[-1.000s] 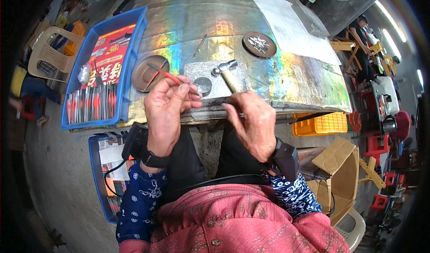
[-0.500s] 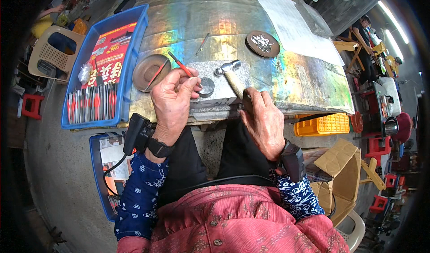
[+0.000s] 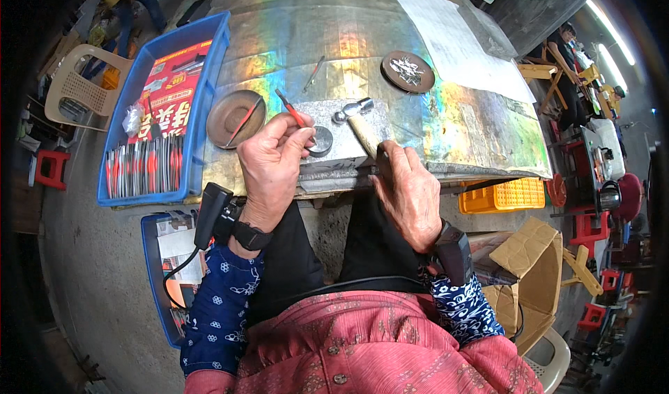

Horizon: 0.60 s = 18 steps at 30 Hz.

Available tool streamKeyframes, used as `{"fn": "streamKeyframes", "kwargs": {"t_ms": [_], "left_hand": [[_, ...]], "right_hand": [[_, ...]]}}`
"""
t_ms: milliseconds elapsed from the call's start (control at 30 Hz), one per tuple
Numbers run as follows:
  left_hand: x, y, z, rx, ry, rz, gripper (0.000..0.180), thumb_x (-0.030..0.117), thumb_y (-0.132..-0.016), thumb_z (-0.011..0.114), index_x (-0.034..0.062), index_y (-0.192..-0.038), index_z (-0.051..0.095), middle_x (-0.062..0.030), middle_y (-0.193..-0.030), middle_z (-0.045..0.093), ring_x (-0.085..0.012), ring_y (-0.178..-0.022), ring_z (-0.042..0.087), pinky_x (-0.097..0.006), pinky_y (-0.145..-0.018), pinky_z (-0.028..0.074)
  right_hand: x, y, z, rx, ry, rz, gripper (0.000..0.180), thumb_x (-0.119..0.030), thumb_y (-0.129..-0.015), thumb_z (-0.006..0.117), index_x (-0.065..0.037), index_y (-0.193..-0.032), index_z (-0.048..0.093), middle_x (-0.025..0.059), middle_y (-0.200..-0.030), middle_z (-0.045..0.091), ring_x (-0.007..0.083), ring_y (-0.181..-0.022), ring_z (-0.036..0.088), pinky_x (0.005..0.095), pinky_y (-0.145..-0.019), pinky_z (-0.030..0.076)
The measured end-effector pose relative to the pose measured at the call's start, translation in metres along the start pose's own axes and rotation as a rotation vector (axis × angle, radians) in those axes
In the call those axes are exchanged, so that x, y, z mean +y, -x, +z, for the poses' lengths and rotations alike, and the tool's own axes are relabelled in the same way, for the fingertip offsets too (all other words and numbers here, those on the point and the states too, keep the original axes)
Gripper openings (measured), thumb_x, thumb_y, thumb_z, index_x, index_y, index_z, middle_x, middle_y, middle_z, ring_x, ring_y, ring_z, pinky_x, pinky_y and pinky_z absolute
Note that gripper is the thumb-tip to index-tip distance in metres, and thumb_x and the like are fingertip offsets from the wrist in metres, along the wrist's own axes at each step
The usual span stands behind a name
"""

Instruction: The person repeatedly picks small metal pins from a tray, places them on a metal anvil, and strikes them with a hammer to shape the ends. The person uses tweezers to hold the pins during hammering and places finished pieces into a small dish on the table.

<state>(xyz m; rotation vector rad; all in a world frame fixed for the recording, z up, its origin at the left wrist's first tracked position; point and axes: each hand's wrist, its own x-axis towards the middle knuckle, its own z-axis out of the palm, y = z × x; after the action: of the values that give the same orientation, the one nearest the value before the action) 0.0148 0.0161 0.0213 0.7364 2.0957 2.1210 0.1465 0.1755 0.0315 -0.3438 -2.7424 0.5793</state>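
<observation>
My left hand [image 3: 273, 165] is closed, thumb and fingers pinching a slender red tool with a dark end [image 3: 290, 108]. Its tip side reaches toward a round dark metal disc [image 3: 320, 141] on a speckled grey stone block [image 3: 348, 143]. My right hand [image 3: 410, 193] grips the wooden handle of a ball-peen hammer [image 3: 362, 130], whose metal head lies over the block. Left of the block, a brown dish [image 3: 221, 123] holds a similar red and dark slender tool [image 3: 244, 120]. The lower end of the tool in my left hand is hidden by the fingers.
A blue tray [image 3: 217, 66] on the left holds rows of thin red and dark pieces. A brown plate [image 3: 390, 73] of small silvery bits stands farther back, beside white sheets [image 3: 460, 45]. A cardboard box [image 3: 536, 261] and yellow crate [image 3: 502, 196] sit below right.
My left hand has shifted slightly right and down, with the red tool standing a little steeper. The hammer is almost still. At the far left, a person in yellow has come upright into view.
</observation>
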Motion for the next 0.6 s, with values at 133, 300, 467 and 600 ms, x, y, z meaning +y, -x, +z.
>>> {"fn": "streamKeyframes", "kwargs": {"t_ms": [133, 300, 467, 600], "left_hand": [[-0.002, 0.002, -0.001, -0.003, -0.213, 0.126, 0.009, 0.001, -0.089, 0.065, -0.0038, -0.095, 0.068, -0.0069, -0.083, 0.069, -0.0107, -0.072, 0.064, -0.024, -0.064, 0.052], [-0.004, 0.006, 0.006, 0.043, -0.335, 0.314, 0.013, 0.005, -0.085, 0.068, -0.0027, -0.096, 0.07, -0.0132, -0.085, 0.072, -0.0168, -0.074, 0.067, -0.029, -0.067, 0.053], [0.002, 0.005, 0.004, 0.014, -0.3, 0.298, 0.012, 0.004, -0.083, 0.067, -0.0012, -0.094, 0.066, -0.0177, -0.085, 0.066, -0.0338, -0.078, 0.067, -0.037, -0.065, 0.052], [0.003, 0.004, 0.004, 0.029, -0.345, 0.334, 0.01, 0.001, -0.082, 0.067, -0.0034, -0.091, 0.067, -0.0162, -0.085, 0.068, -0.0286, -0.076, 0.068, -0.033, -0.066, 0.051]], "right_hand": [[0.005, 0.003, 0.003, 0.01, 0.011, -0.03, 0.051, -0.006, -0.078, 0.069, -0.004, -0.125, 0.048, 0.02, -0.097, 0.056, 0.041, -0.087, 0.059, 0.0457, -0.071, 0.049], [0.005, 0.004, 0.008, 0.123, 0.05, -0.15, 0.052, 0.002, -0.076, 0.057, 0.006, -0.126, 0.047, 0.022, -0.088, 0.056, 0.0404, -0.08, 0.058, 0.0443, -0.066, 0.048], [0.001, -0.002, -0.001, 0.098, 0.177, -0.054, 0.043, 0.003, -0.078, 0.055, 0.0, -0.12, 0.051, 0.021, -0.09, 0.054, 0.0424, -0.083, 0.057, 0.0459, -0.069, 0.047], [0.001, -0.01, -0.026, 0.146, -0.021, -0.112, 0.039, -0.001, -0.081, 0.06, 0.0, -0.119, 0.054, 0.0227, -0.089, 0.059, 0.0383, -0.076, 0.062, 0.0443, -0.065, 0.049]]}}
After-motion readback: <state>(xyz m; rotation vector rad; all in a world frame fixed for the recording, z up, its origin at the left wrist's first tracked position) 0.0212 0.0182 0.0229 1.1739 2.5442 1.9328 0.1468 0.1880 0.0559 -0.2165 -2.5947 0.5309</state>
